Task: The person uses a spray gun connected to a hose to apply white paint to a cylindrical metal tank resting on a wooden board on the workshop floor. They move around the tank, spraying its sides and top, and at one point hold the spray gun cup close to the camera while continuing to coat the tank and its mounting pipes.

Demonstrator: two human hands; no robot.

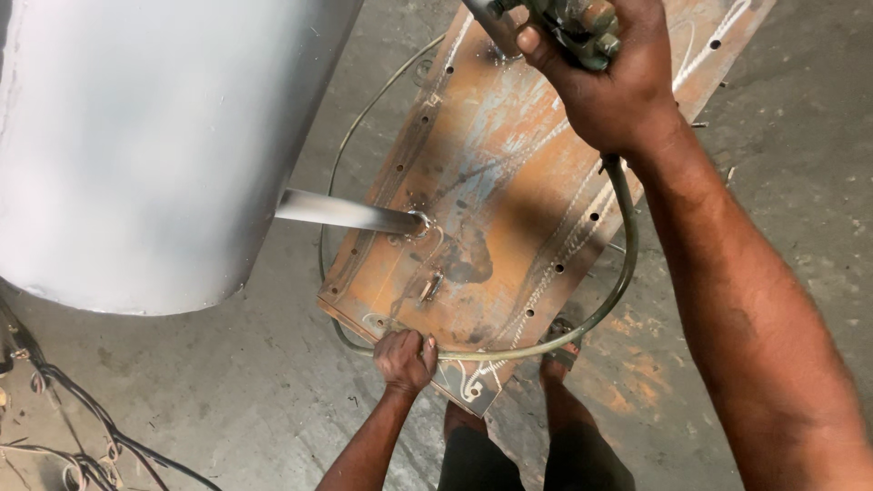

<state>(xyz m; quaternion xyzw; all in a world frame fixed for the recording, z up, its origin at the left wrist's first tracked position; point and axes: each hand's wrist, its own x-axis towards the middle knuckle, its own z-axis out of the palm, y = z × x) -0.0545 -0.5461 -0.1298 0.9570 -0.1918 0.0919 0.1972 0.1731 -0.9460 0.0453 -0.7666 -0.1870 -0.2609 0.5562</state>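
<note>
My right hand (pixel 611 77) is raised close to the camera at the top of the view, shut on a worn green spray gun (pixel 573 25). A greenish hose (pixel 611 291) hangs from that gun, curving down and left across a rusty orange steel plate (pixel 509 182) on the floor. My left hand (pixel 406 360) is low, near the plate's front edge, shut on the hose. A large silver-painted cylinder (pixel 145 136) fills the upper left, and a silver leg (pixel 350 213) runs from it to the plate.
The rusty plate has rows of small holes and weld marks. My bare foot (pixel 558 359) stands at its near edge on the grey concrete floor (pixel 800 182). Dark tangled wires (pixel 86 436) lie at the lower left.
</note>
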